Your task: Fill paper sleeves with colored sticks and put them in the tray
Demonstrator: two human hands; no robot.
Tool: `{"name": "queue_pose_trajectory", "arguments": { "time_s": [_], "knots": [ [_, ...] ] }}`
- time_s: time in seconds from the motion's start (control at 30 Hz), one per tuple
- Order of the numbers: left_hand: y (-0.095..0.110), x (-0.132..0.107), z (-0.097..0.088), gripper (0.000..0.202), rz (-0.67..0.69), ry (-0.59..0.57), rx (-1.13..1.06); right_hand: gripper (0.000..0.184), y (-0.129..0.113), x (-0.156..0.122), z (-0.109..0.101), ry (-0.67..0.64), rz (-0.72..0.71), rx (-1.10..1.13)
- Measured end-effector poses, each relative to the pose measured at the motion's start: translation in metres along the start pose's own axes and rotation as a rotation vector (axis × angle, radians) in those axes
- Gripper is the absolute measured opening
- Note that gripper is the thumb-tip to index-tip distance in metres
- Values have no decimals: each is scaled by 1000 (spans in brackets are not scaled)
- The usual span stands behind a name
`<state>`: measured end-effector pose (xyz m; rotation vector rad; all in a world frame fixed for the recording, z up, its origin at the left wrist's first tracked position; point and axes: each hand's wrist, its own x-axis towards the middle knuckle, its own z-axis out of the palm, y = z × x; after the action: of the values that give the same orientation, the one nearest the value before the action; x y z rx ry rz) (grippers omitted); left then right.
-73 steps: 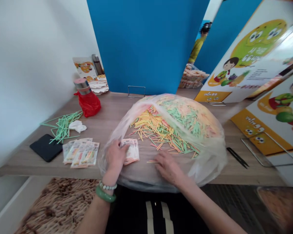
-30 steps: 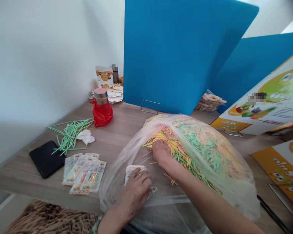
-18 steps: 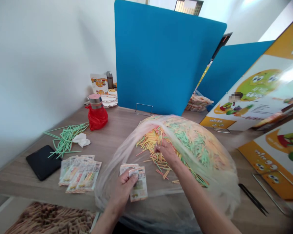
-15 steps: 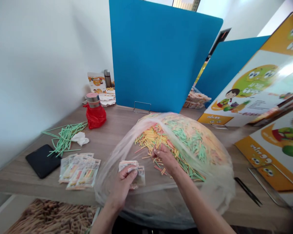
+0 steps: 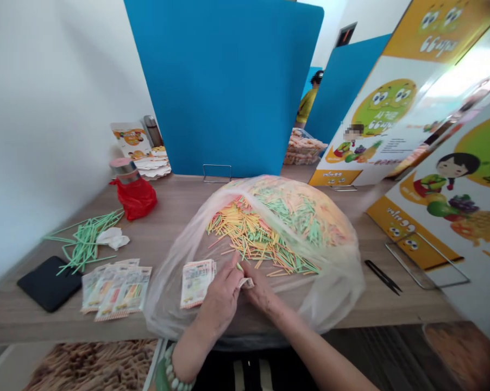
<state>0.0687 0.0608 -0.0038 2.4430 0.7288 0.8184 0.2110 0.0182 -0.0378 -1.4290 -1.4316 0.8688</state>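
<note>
My left hand (image 5: 221, 293) is closed around a small printed packet (image 5: 247, 283), whose edge pokes out between my hands. My right hand (image 5: 258, 289) meets it there, fingers pinched on short coloured sticks (image 5: 239, 267); only their light green and yellow ends show. Beside my left hand lies a stack of flat printed packets (image 5: 196, 282). Just beyond both hands, a heap of thin yellow, green and pink sticks (image 5: 245, 228) spills from a large clear plastic bag (image 5: 180, 260) spread over the table.
Left are filled packets (image 5: 117, 293), a black tablet-like slab (image 5: 49, 283), long green sticks (image 5: 84, 241), crumpled tissue (image 5: 113, 239) and a jar in a red bag (image 5: 134, 193). Black tweezers (image 5: 383, 277) lie right. A blue panel (image 5: 228, 87) and printed boards (image 5: 367, 119) stand behind; a person (image 5: 308, 100) is beyond.
My right hand has come back from the heap to meet my left. My left hand has moved right, off the packet stack, with one packet. The view has turned rightward.
</note>
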Motion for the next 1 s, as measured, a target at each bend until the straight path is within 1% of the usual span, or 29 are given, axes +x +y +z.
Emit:
{"name": "queue_pose_trajectory", "arguments": {
  "time_s": [0.03, 0.1, 0.17, 0.2, 0.27, 0.33, 0.37, 0.43, 0.47, 0.5, 0.57, 0.63, 0.7, 0.77, 0.83, 0.9, 1.0],
  "knots": [
    [0, -4, 7, 26, -15, 4, -10, 25, 5, -2, 3, 39, -10, -23],
    [1, -12, 17, 26, -27, 23, -46, 28, 15, -3, 9, 112, -80, -38],
    [6, -16, 21, 27, -58, 54, -100, 29, 20, -1, 14, 173, -135, -28],
    [8, -16, 21, 27, -90, 63, -141, 29, 21, 1, 16, 187, -141, -23],
    [11, -12, 14, 23, -190, 58, -275, 26, 19, 5, 18, 169, -128, 3],
    [10, -4, -1, 17, -349, 89, -479, 22, 14, 10, 17, 162, -81, 69],
    [8, 0, -9, 14, -445, 138, -586, 20, 12, 12, 14, 171, -44, 104],
    [1, 6, -25, 16, -630, 302, -758, 15, 9, 15, 9, 193, 30, 128],
    [-2, 7, -31, 20, -709, 355, -828, 14, 9, 17, 7, 203, 59, 118],
    [-4, 7, -35, 25, -780, 376, -896, 12, 10, 19, 5, 211, 80, 106],
    [-6, 3, -37, 36, -897, 327, -1051, 9, 12, 22, 4, 248, 109, 100],
    [-4, -5, -32, 47, -973, 223, -1208, 7, 14, 25, 4, 306, 136, 110],
    [-1, -14, -26, 52, -1000, 125, -1308, 6, 14, 27, 5, 345, 139, 100],
    [1, -21, -21, 52, -1009, 59, -1342, 8, 14, 28, 7, 315, 95, 35],
    [1, -24, -19, 50, -1007, 69, -1348, 13, 14, 27, 9, 233, 15, -78],
    [-1, -25, -19, 49, -997, 116, -1354, 18, 14, 25, 12, 166, -41, -191],
    [-3, -21, -17, 51, -980, 141, -1349, 21, 13, 21, 13, 140, -49, -230]
  ]
}}
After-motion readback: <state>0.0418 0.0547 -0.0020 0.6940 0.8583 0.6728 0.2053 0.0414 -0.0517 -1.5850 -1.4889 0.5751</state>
